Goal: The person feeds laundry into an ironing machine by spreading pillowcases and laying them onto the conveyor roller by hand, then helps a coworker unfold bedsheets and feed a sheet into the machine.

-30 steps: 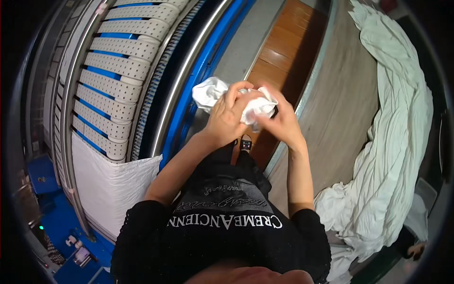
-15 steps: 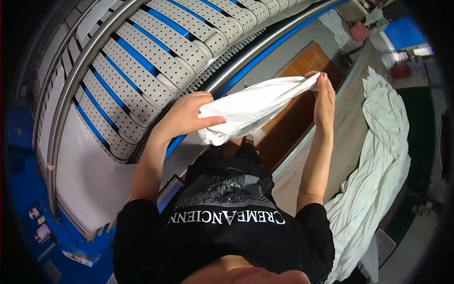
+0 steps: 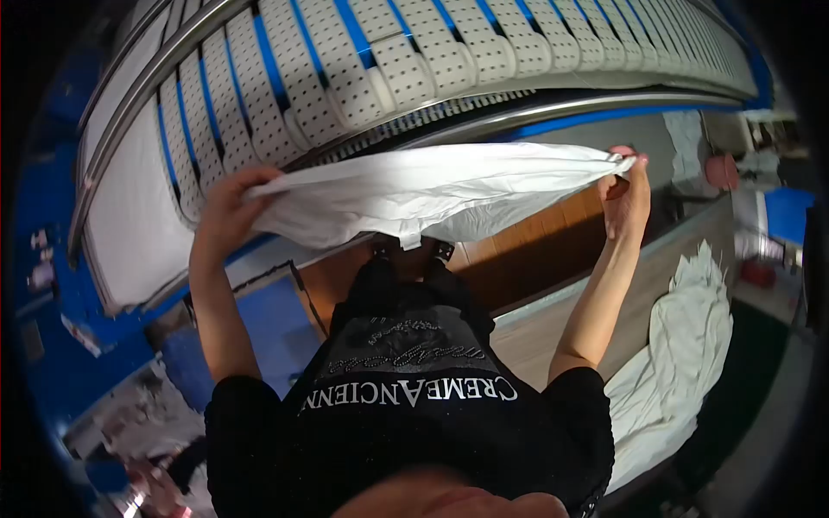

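A white cloth [image 3: 414,186] is stretched between my two hands in front of the machine, its upper edge fairly straight and the rest sagging in folds. A small tab hangs from its lower middle. My left hand [image 3: 233,207] grips the left end, thumb and fingers closed on the edge. At the far right end, my right hand [image 3: 629,186] pinches a gathered corner between thumb and fingertips. The cloth hangs above the brown floor, just short of the machine's metal rail [image 3: 596,108].
Ahead runs a wide machine with perforated white belts [image 3: 397,78] over blue gaps. To my right, a heap of crumpled whitish cloth [image 3: 678,363] lies on a grey surface [image 3: 553,345]. A pink container [image 3: 721,172] stands at the back right. Cluttered items [image 3: 147,414] are at lower left.
My hands have moved apart, spreading the bunched cloth into a longer stretch. My view has turned, so the machine now runs across the top.
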